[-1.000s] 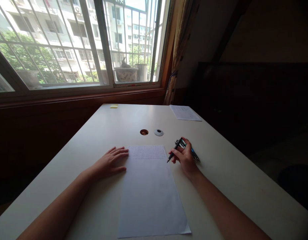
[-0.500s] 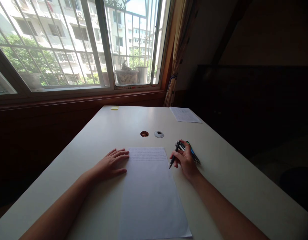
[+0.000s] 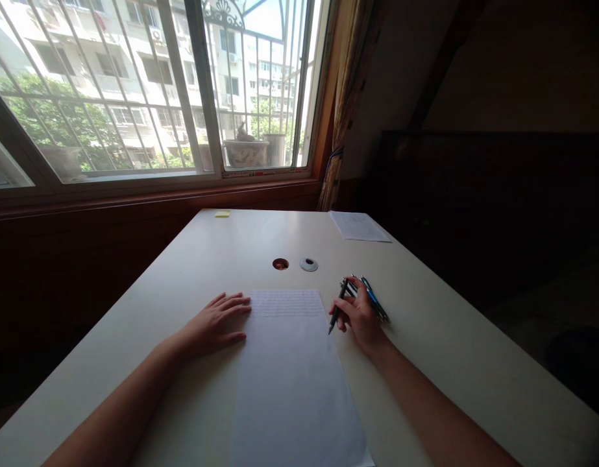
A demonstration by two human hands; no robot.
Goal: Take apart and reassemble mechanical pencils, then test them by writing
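Note:
A long white sheet of paper [image 3: 294, 383] lies in front of me, with several lines of handwriting across its top. My left hand [image 3: 224, 319] rests flat on the table with fingers spread, the fingertips at the sheet's upper left edge. In my right hand [image 3: 360, 318] a dark pen [image 3: 338, 308] is gripped, its tip pointing down by the sheet's right edge; I cannot tell whether it touches the paper. Behind and beside that hand lie several pens [image 3: 374, 298], one with a blue barrel, partly hidden by the fingers.
The white table [image 3: 182, 272] has a round cable hole [image 3: 280, 264] and a grey round cap [image 3: 309, 264] beyond the sheet. Written papers [image 3: 360, 226] lie at the far right corner, a yellow sticky note [image 3: 222, 213] at the far left. A barred window [image 3: 148, 97] stands behind.
The view has tilted up very slightly, so the table sits a little lower in the picture. Both hands keep their places, the right one still holding the pen.

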